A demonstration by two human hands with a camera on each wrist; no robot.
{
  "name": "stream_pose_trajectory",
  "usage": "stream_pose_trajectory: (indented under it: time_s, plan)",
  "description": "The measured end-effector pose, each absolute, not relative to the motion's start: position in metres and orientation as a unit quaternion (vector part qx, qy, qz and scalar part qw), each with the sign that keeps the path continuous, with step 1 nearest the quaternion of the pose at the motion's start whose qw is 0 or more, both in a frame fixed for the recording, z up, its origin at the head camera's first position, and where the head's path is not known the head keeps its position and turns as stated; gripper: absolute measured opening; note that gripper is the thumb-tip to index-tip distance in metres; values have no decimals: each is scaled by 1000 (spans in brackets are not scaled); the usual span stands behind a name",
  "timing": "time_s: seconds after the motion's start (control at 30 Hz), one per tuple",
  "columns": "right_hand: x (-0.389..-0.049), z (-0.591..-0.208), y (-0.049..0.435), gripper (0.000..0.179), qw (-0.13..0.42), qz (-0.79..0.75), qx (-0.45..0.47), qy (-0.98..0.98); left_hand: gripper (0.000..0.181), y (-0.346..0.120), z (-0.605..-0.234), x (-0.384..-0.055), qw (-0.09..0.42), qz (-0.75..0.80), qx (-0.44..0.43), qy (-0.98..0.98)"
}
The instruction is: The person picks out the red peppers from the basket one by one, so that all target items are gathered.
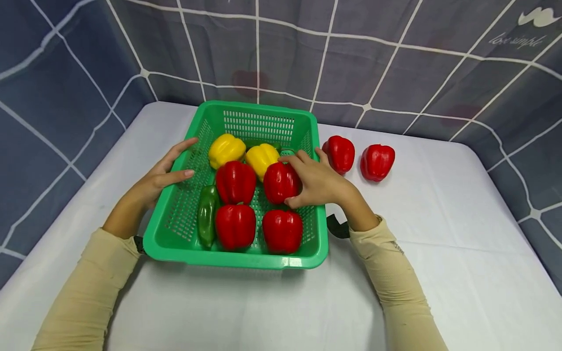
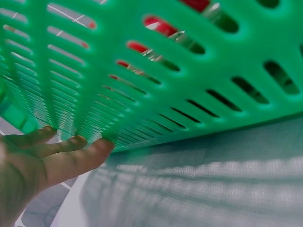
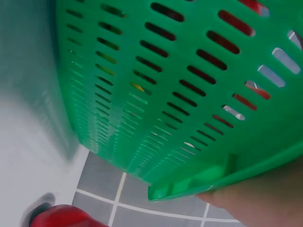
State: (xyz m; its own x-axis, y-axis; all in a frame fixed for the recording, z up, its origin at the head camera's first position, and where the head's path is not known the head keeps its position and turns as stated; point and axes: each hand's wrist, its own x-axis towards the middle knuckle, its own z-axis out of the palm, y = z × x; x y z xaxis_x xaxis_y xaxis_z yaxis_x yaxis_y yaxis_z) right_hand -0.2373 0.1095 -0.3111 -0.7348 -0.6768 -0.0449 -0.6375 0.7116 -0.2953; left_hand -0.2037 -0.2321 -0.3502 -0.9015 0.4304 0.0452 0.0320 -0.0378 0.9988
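A green plastic basket [image 1: 234, 262] contains two yellow bell peppers [image 1: 227, 150], several red bell peppers [image 1: 235, 226] and a long green pepper [image 1: 206, 214]. My left hand [image 1: 153, 183] grips the basket's left side, thumb and forefinger over the rim. In the left wrist view, the other fingers [image 2: 71, 163] press against the slotted outer wall. On the right, my right hand [image 1: 318, 180] reaches over the rim, its thumb and fingers around a red bell pepper [image 1: 280, 183] inside the basket. The right wrist view shows mostly the basket's outer wall [image 3: 156, 94], hiding that grasp.
Two more red bell peppers [image 1: 377, 162] lie on the white tabletop [image 1: 439, 204] to the right of the basket. Behind the yellow peppers, another green vegetable [image 1: 254, 144] is partly hidden. A grey gridded cloth [image 1: 290, 58] hangs along the back and sides.
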Motion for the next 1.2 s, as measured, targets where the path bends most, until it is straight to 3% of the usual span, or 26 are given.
stream_pose_trajectory:
  time_s: [0.4,1.2]
  plan:
    - [-240,-314,117,75,50,-226,-376,897,63,-232,-352,-204,141,706,174,672]
    - [-237,-300,159,76,-25,-426,-353,833,62,-234,-352,-203,151,722,184,650]
